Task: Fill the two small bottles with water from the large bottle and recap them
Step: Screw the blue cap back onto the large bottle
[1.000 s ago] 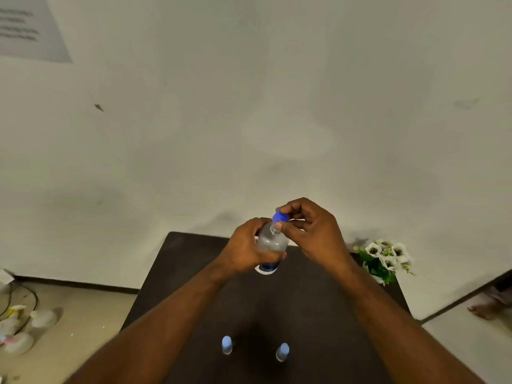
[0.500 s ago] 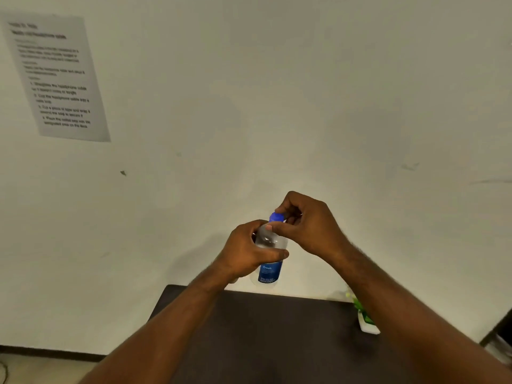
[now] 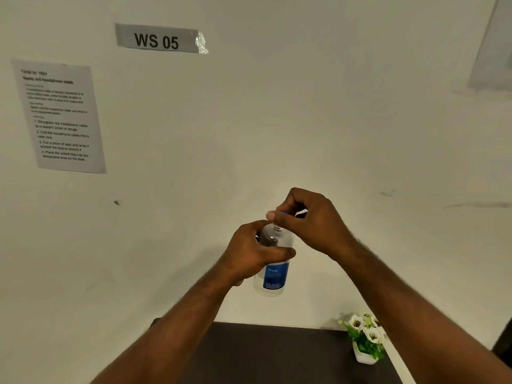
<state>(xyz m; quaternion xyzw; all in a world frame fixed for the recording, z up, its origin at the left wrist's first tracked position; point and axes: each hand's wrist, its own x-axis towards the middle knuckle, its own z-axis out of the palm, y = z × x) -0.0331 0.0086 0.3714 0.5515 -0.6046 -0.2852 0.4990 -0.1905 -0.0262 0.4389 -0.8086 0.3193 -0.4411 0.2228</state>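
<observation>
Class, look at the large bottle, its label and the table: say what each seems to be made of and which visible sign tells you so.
Large bottle: clear, glossy, probably plastic; the left hand shows through its wall.
Label: blue with white print, likely printed film or paper; cannot tell which.
Table: dark, matte top, perhaps laminate or painted wood; no grain or shine shows.

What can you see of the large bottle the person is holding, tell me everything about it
The large bottle is clear plastic with a blue label reading "fresh" in pale letters, and smaller print too blurred to read. It is held roughly upright in the air above the far edge of the dark table, in front of the wall. The left hand grips its upper body; the right hand pinches the blue cap at or just above the neck. The water level cannot be told.
</observation>
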